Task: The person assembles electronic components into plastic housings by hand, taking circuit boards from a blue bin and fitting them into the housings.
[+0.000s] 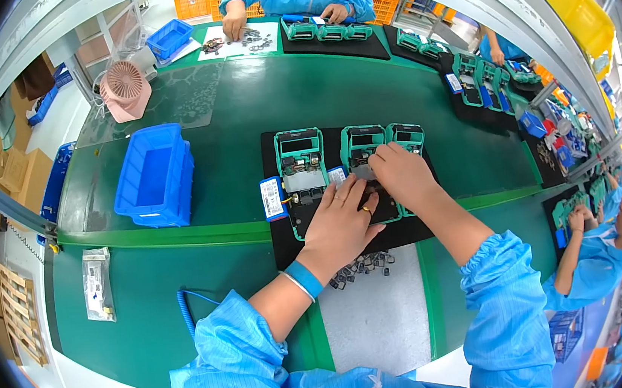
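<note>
Three teal device housings stand in a row before me: a left housing (pixel 299 144), a middle housing (pixel 362 134) and a right housing (pixel 405 132). Dark inner parts show in the open frames. My left hand (pixel 338 225) lies across the lower part of the middle housing, fingers apart. Over the same housing, my right hand (pixel 403 175) is closed in a pinch; whatever is between its fingertips is hidden. A blue battery pack (pixel 273 199) with a white label sits beside the left housing. Another labelled pack (pixel 337 176) partly shows above my left fingers.
The housings rest on a black mat (pixel 282 246). Several small dark parts (pixel 360 266) lie on a pale sheet (pixel 375 323) close to me. A blue bin (pixel 154 178), a plastic pouch (pixel 98 284) and a pink fan (pixel 125 91) are leftward. Co-workers handle similar housings across and to the right.
</note>
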`<state>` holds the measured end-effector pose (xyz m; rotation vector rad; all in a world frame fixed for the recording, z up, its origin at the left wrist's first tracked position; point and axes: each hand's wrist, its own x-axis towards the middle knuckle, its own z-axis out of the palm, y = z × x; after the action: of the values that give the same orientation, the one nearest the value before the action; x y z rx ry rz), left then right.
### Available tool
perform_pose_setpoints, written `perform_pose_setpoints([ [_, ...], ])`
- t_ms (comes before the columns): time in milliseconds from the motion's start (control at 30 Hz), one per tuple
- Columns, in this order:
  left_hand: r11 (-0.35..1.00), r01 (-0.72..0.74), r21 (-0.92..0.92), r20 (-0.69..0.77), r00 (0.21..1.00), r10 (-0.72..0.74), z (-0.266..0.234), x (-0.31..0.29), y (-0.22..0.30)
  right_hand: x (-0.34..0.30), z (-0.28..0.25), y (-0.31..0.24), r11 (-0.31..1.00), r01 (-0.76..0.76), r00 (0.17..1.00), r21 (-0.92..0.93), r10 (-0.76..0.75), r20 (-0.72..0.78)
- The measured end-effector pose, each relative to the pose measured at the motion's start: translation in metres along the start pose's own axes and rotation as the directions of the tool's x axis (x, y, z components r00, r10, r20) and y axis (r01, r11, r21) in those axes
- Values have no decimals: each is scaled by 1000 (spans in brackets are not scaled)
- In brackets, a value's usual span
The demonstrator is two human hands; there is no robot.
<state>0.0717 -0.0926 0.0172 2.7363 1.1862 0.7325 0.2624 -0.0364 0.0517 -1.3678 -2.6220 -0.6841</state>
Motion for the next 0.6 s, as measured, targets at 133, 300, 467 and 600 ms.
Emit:
perform_pose_setpoints([
  [133, 1000, -4, 0, -6, 1000, 4, 0, 0, -2, 6, -2, 3, 999, -34, 999, -25, 34, 33],
  [300, 1000, 4, -8, 29, 1000, -3, -3, 3, 2, 5, 4, 3, 994, -67, 997, -87, 71, 34],
  [467, 1000, -6, -20, -26, 1000, 5, 3, 2, 2, -2, -4, -1, 990, -143, 988, 0, 143, -61],
  [600, 1000, 4, -24, -72, 997, -6, 0, -2, -4, -34, -45, -34, 894, -162, 926, 418, 284, -249],
])
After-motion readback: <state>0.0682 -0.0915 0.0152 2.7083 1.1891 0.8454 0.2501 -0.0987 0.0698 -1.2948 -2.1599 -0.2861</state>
